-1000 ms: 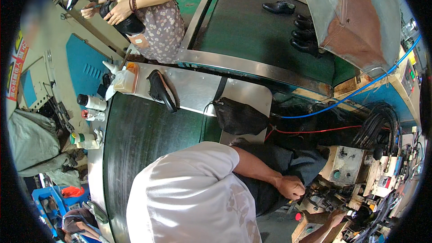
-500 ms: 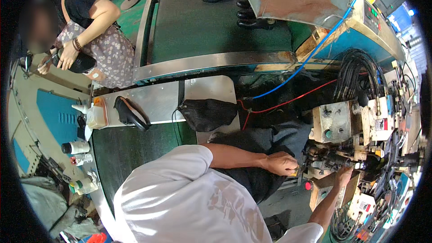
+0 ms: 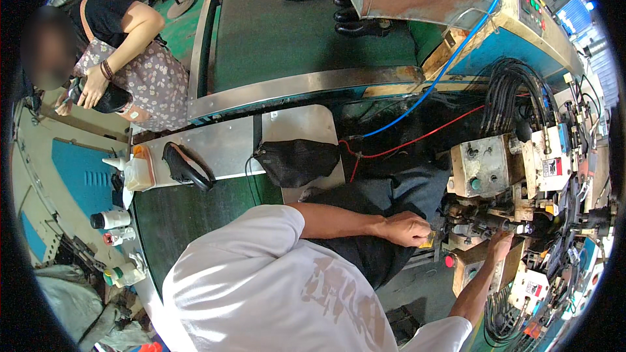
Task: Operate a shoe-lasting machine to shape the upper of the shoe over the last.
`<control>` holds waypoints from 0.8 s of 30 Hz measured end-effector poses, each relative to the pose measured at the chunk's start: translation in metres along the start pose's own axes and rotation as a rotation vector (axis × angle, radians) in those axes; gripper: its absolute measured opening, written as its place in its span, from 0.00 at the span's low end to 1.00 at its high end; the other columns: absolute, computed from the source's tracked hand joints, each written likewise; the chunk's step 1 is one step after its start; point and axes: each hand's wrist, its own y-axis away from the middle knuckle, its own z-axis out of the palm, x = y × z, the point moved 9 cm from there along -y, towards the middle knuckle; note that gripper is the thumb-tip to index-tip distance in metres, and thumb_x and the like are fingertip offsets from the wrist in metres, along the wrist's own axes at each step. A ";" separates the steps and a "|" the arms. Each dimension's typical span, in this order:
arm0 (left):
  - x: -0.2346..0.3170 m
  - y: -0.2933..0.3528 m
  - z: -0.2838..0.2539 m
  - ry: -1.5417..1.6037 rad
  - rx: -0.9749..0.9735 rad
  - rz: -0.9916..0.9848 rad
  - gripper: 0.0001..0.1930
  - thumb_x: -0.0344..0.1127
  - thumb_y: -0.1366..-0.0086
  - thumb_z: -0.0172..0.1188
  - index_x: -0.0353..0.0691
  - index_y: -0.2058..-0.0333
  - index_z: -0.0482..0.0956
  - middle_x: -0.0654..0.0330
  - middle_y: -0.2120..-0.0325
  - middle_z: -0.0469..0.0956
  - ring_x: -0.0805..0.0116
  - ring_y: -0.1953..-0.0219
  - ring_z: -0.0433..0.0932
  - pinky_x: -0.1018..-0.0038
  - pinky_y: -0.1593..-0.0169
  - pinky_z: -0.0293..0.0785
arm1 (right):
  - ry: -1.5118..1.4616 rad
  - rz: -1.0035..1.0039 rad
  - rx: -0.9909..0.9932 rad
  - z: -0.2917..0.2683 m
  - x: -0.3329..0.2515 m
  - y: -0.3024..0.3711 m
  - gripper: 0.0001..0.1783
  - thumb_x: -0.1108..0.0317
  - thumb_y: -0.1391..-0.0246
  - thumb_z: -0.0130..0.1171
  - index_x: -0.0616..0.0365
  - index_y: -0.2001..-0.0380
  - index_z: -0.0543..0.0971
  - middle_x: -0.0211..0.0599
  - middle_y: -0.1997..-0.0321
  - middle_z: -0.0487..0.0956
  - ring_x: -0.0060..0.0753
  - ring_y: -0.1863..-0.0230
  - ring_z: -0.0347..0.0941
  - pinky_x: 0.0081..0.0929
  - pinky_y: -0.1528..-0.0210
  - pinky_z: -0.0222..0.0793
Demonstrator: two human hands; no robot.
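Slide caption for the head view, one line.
Right hand at a cable-laden machine, left hand curled by a small yellow item, while a co-worker holds a black shoe.

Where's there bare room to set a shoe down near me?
The metal ledge between the black shoe and black bag; also the green belt between the bottles and white shirt. Crowded: around your right hand, among machine parts.
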 end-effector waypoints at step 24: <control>0.284 -0.094 -0.018 1.324 -0.466 0.277 0.12 0.37 0.31 0.63 0.32 0.67 0.78 0.57 0.73 0.79 0.63 0.70 0.77 0.63 0.64 0.73 | -0.163 -0.067 0.115 -0.016 0.056 -0.031 0.32 0.52 0.37 0.58 0.61 0.37 0.72 0.55 0.54 0.85 0.62 0.54 0.82 0.54 0.53 0.76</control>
